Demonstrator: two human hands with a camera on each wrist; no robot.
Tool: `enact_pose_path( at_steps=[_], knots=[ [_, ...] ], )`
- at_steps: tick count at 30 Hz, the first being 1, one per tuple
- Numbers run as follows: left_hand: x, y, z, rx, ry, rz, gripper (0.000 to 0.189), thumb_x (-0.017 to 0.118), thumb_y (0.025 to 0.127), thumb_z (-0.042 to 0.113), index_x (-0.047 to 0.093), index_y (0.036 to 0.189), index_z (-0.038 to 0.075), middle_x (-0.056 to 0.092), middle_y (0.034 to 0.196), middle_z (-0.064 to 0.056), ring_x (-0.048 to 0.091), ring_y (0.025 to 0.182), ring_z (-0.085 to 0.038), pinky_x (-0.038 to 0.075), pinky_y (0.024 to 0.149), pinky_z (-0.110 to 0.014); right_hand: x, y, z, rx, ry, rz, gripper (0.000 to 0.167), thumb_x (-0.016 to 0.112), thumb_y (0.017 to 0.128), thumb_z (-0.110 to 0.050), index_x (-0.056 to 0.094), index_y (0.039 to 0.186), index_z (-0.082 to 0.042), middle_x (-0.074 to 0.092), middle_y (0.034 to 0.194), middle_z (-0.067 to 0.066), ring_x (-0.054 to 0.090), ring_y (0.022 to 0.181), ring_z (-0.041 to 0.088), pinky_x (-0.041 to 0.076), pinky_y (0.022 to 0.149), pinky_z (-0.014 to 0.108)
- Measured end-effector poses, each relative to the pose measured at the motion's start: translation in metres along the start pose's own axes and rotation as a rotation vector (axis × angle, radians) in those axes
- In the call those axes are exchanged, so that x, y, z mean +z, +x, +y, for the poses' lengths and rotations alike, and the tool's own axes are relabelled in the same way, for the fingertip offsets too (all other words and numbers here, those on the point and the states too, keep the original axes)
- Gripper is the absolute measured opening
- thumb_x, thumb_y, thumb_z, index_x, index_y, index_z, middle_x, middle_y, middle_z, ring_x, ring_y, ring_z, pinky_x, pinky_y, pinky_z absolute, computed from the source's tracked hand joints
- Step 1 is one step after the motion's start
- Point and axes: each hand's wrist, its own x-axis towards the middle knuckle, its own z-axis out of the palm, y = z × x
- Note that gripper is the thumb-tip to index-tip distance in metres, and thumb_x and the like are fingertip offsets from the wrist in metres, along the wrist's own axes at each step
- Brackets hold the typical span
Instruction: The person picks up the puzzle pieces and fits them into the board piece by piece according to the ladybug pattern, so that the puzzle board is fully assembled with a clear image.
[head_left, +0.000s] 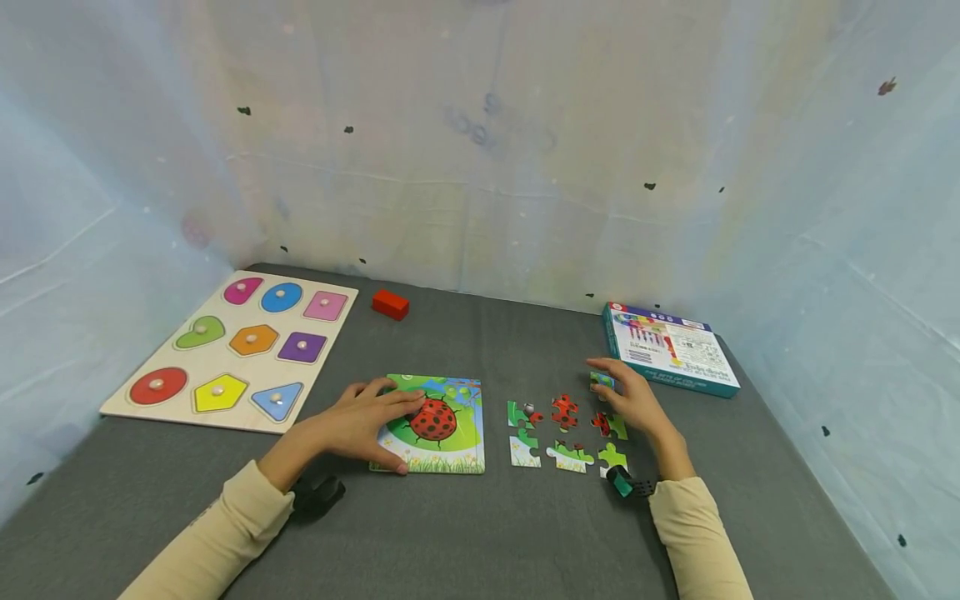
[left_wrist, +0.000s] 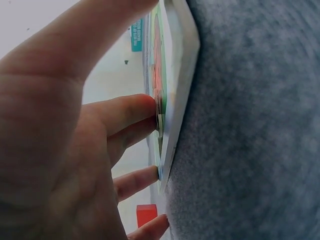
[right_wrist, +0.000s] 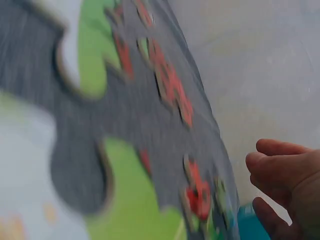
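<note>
My left hand (head_left: 367, 421) lies with spread fingers across the left side of a ladybug puzzle board (head_left: 467, 417). In the left wrist view, fingertips (left_wrist: 145, 106) touch the board's face, where some piece edges stand slightly raised. My right hand (head_left: 633, 400) is over the right end of several loose jigsaw pieces, nearest a green-and-blue piece (head_left: 602, 381). Nothing shows between its loosely bent fingers in the right wrist view. Close by lie a red piece (head_left: 564, 412), a red-and-green piece (head_left: 609, 425) and a white-and-green piece (head_left: 572, 457).
A wooden shape board (head_left: 247, 371) with colourful knobbed shapes is at the left. Behind the ladybug board sits a red block (head_left: 391, 304). At the back right is a flat teal box (head_left: 667, 350), near the pale sheeting (head_left: 480, 167) that surrounds the grey table (head_left: 487, 533).
</note>
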Motion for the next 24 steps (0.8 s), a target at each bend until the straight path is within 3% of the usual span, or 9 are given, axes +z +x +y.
enact_pose_path(
  at_steps=[8, 24],
  knots=[
    [-0.001, -0.001, 0.001, 0.006, -0.004, 0.01, 0.092, 0.066, 0.068, 0.068, 0.043, 0.141, 0.016, 0.037, 0.147, -0.002, 0.021, 0.134, -0.038, 0.019, 0.097, -0.063, -0.005, -0.01, 0.018, 0.076, -0.031, -0.062, 0.044, 0.058, 0.087, 0.004, 0.048, 0.13, 0.005, 0.048, 0.131, 0.025, 0.041, 0.122, 0.042, 0.03, 0.098, 0.058],
    [0.001, 0.0, 0.0, 0.007, 0.0, 0.017, 0.092, 0.067, 0.068, 0.068, 0.043, 0.141, 0.017, 0.037, 0.147, 0.0, 0.022, 0.134, -0.036, 0.019, 0.097, -0.062, -0.006, -0.011, 0.026, 0.012, -0.066, -0.093, 0.037, 0.058, 0.084, 0.011, 0.054, 0.121, 0.01, 0.053, 0.122, 0.028, 0.045, 0.115, 0.045, 0.033, 0.093, 0.06]
  ],
)
